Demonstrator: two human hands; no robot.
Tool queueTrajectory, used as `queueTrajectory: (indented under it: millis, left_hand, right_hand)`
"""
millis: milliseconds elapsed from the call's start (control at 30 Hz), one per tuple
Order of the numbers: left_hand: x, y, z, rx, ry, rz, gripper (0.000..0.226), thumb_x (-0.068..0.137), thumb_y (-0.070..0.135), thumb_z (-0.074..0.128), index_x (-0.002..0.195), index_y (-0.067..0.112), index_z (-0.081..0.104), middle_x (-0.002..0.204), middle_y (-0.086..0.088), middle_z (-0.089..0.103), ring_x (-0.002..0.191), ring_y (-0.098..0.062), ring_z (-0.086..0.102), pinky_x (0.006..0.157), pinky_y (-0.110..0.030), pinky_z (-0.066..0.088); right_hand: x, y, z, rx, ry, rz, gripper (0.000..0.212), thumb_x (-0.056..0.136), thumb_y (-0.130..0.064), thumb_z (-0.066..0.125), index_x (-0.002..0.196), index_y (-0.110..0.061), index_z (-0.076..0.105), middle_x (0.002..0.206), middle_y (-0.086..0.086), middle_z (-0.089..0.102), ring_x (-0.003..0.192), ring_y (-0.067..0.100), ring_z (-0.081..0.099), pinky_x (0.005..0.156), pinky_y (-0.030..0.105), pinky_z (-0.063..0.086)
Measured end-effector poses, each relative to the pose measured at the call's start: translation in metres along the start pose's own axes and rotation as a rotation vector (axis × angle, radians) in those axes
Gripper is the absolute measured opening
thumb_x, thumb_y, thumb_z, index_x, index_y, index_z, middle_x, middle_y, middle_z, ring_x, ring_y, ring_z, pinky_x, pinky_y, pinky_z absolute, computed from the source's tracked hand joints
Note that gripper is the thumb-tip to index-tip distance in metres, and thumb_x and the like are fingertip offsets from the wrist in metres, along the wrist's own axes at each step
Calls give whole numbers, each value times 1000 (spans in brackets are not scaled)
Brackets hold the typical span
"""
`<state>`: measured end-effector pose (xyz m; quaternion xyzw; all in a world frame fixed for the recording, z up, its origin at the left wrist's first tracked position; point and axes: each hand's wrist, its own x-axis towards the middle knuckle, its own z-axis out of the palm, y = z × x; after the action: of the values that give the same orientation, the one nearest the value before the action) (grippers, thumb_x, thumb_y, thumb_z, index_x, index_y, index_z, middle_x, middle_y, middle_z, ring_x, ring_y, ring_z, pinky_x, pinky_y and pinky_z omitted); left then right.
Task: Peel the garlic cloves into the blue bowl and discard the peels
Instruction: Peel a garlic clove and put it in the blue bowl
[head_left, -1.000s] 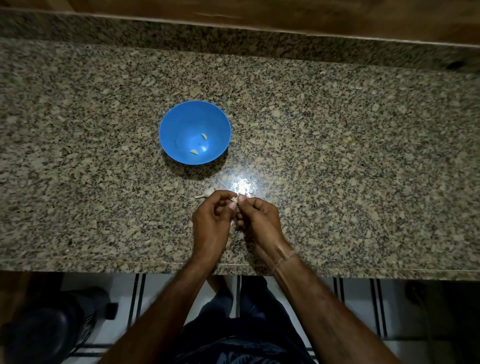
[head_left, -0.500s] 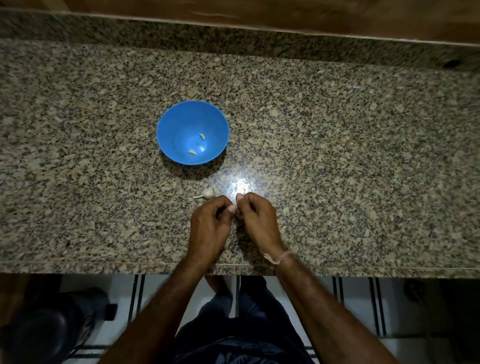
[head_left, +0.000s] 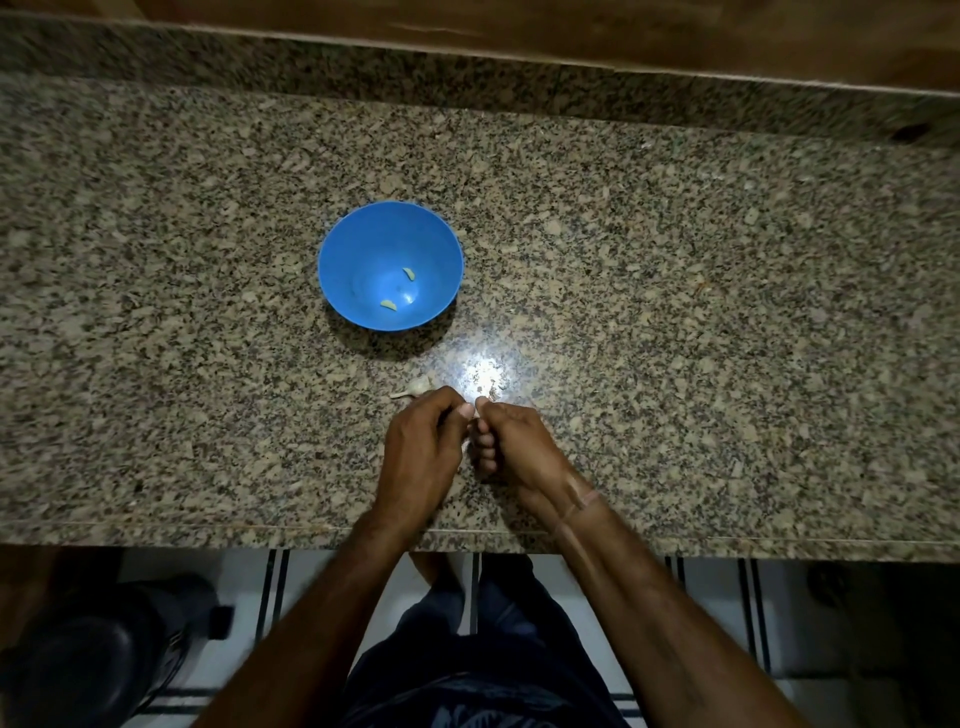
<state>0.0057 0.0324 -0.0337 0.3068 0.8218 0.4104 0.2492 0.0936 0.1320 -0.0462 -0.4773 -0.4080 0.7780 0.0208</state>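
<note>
Head view: near the counter's (head_left: 208, 415) front edge, my left hand (head_left: 421, 452) and right hand (head_left: 514, 447) pinch one garlic clove (head_left: 466, 445). It's mostly hidden.

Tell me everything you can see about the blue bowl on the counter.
The blue bowl is round, smooth and glossy, plastic by its look. It stands upright on the speckled granite counter, beyond the left hand and right hand, neither touching it. Two small pale peeled cloves lie apart near its bottom. Its shadow falls on the near side.
</note>
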Motion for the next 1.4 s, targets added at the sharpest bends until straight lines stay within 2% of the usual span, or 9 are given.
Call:
queueTrajectory:
  millis: [100, 267, 433, 567, 700, 900, 1000, 1100, 1400]
  left_hand:
    - [2, 0, -2, -55, 18, -23, 23, 102, 19, 60, 80, 15, 64, 68, 1, 62, 65, -14, 57, 57, -21, 39]
    - [1, 0, 0, -85, 42, -99, 38, 105, 20, 55, 68, 20, 49, 61, 4, 54, 58, -4, 50, 55, -16, 34]
    - [1, -4, -1, -8, 145, -90, 38, 105, 27, 56, 70, 12, 51, 58, 2, 47, 55, -9, 40, 53, -21, 27]
    - [1, -1, -4, 24, 173, -40, 41, 105, 25, 56, 67, 13, 46, 56, 3, 40, 54, -10, 33, 50, -21, 23]
    - [1, -1, -5, 6, 167, -34, 42, 104, 28, 58, 67, 11, 51, 57, -6, 48, 54, -16, 41, 52, -27, 28]
    - [1, 6, -6, -73, 147, -75, 47, 103, 29, 61, 59, 24, 46, 50, 7, 41, 51, -5, 40, 49, -17, 27]
    - [2, 3, -4, -115, 110, -109, 43, 102, 32, 62, 61, 21, 55, 54, 6, 50, 54, -3, 44, 52, -19, 34]
    - [1, 1, -2, -234, 74, -162, 38, 102, 35, 63, 69, 16, 67, 62, -1, 66, 60, -16, 62, 60, -29, 48]
    - [2, -5, 3, -552, 9, -354, 25, 102, 26, 64, 95, 6, 76, 82, -13, 75, 72, -15, 66, 71, -36, 56]
  right_hand:
    - [-1, -1, 4, 122, -9, 80, 44, 110, -27, 51, 67, -16, 47, 55, -5, 36, 50, 12, 28, 47, 23, 24]
    - [0, 7, 0, -494, 129, -371, 41, 106, -35, 57, 71, -15, 56, 64, -1, 55, 62, 16, 49, 60, 33, 40]
    - [-4, 6, -3, -449, 134, -425, 19, 99, -32, 71, 90, -16, 73, 86, 1, 78, 83, 20, 75, 78, 46, 63]
    - [-9, 5, -6, -461, 85, -522, 10, 97, -23, 71, 94, -17, 78, 89, -1, 79, 88, 20, 75, 82, 47, 62]
    - [-8, 4, -6, -597, 120, -593, 8, 97, -21, 69, 95, -19, 77, 86, -7, 77, 82, 13, 74, 76, 45, 60]
    - [-11, 4, -6, -700, 158, -664, 8, 97, -18, 62, 90, -18, 67, 79, -2, 72, 73, 18, 69, 64, 42, 55]
    - [-13, 2, -7, -681, 162, -673, 8, 97, -18, 62, 88, -18, 64, 76, -1, 69, 70, 20, 67, 61, 42, 54]
    - [-15, 0, -6, -641, 187, -668, 8, 97, -15, 64, 88, -16, 64, 76, 0, 69, 70, 20, 66, 61, 40, 54]
    - [-11, 1, -1, -405, 246, -520, 6, 97, -6, 65, 94, -7, 70, 80, 4, 70, 64, 1, 58, 58, 12, 45]
